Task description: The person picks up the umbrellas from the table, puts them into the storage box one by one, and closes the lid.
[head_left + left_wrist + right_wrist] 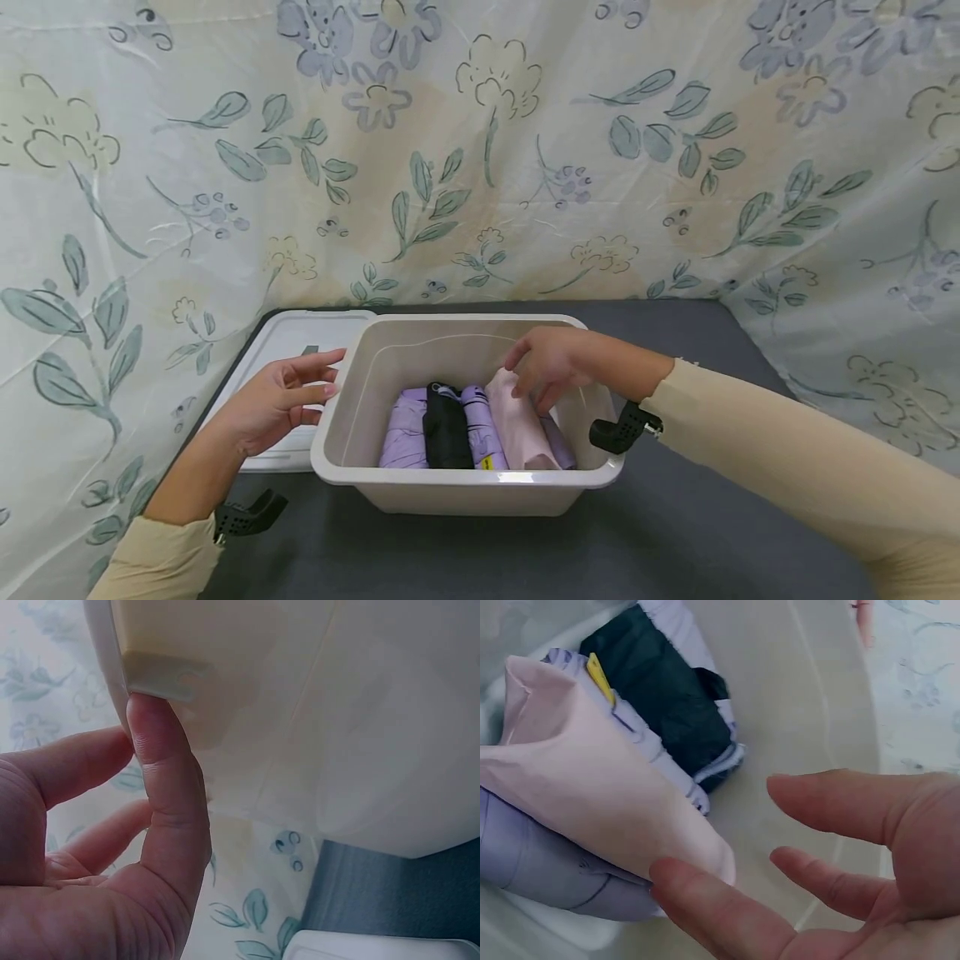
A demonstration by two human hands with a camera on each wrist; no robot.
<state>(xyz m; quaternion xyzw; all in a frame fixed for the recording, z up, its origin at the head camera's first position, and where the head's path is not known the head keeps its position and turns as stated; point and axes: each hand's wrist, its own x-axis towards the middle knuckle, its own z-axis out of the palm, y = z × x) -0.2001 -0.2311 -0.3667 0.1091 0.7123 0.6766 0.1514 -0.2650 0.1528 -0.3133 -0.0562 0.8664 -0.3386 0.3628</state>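
A beige plastic storage bin (480, 477) holds a row of folded fabric bundles. From left to right lie a lavender bundle (403, 429), a black bundle (447, 431), a second lavender bundle (483, 425), a pale pink bundle (517, 421) and a lavender roll (558, 443). My right hand (561, 358) is inside the bin, fingers loosely spread over the pink bundle. In the right wrist view one fingertip overlaps the pink bundle's end (697, 847). The left hand (281, 396) touches the bin's left rim from outside, a fingertip just below a small tab (161, 675).
A white lid (281, 346) lies on the dark grey table (660, 533), behind and left of the bin. Floral fabric (480, 167) hangs at the back and both sides. Each wrist wears a black camera mount (624, 427).
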